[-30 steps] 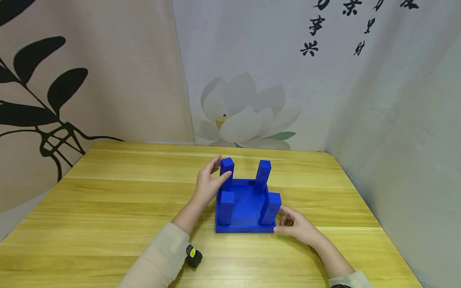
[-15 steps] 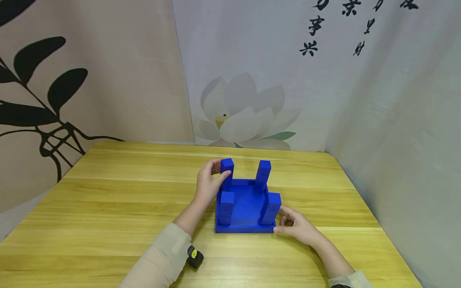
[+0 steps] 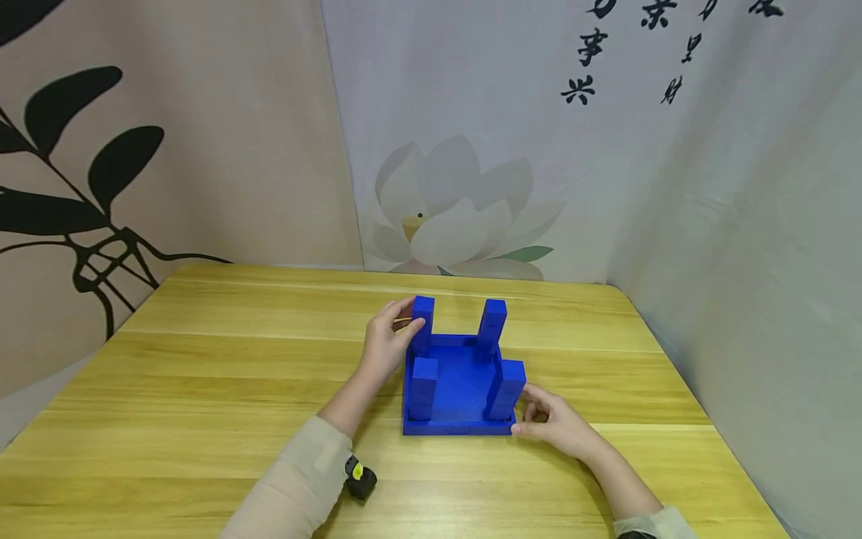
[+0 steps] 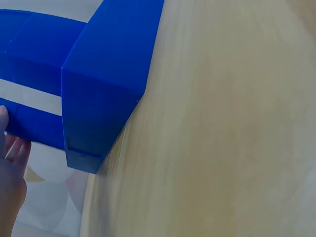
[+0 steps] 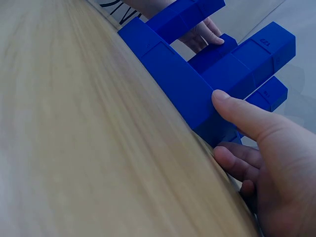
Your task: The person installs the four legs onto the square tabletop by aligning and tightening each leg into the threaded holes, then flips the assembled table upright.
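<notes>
A blue square tray-like base (image 3: 465, 429) rests on the table, with an upright blue post at each corner. My left hand (image 3: 382, 350) grips the far-left post (image 3: 422, 329) near its top, thumb on the near face and fingers behind. In the left wrist view that same post (image 4: 37, 126) lies between thumb and fingers. At the near-right corner of the base, my right hand (image 3: 564, 428) holds the low wall between thumb and fingertips, beside the near-right post (image 3: 506, 389). The right wrist view shows its thumb (image 5: 242, 111) pressed on the corner.
The near-left post (image 3: 423, 389) and far-right post (image 3: 491, 329) stand untouched. A wooden table (image 3: 222, 389) lies under everything. Behind it hangs a printed cloth backdrop (image 3: 465, 90), and another cloth borders the right side. A black wrist camera (image 3: 361, 481) sits at the left cuff.
My left fingers have lowered and closed around the far-left post, and its top has shifted slightly left and straightened. The right hand and the base stay in place.
</notes>
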{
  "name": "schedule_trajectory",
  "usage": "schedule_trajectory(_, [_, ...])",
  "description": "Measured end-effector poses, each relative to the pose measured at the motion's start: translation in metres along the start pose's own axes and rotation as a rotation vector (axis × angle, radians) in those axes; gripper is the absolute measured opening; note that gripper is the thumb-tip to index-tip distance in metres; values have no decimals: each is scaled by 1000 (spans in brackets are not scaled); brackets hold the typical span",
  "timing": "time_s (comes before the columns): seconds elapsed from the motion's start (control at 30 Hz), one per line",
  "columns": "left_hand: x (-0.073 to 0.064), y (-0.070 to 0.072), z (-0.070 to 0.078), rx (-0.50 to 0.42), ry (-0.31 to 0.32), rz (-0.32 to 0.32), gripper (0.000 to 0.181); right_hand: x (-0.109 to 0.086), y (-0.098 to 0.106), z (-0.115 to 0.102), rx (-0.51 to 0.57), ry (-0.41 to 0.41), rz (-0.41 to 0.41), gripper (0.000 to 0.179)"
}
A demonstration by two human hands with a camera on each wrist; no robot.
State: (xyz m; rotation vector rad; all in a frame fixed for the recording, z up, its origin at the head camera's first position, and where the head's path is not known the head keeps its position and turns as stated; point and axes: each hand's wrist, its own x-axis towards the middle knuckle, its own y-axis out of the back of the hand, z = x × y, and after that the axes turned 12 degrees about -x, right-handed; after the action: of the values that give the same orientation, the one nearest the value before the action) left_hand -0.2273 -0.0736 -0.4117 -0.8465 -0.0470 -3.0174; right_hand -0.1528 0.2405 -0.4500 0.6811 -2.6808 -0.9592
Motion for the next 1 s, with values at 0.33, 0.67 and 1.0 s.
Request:
schedule_trajectory(0.33, [1, 3, -3, 32, 3, -17, 42, 0, 0, 2, 22, 2, -3, 63])
schedule_trajectory(0.67, [2, -9, 9, 199, 13, 59, 55, 0, 0, 1, 40, 11, 1, 64])
schedule_trajectory(1.0, [0, -14, 12, 232, 34, 106, 48, -1, 0, 1, 28, 11, 0, 62])
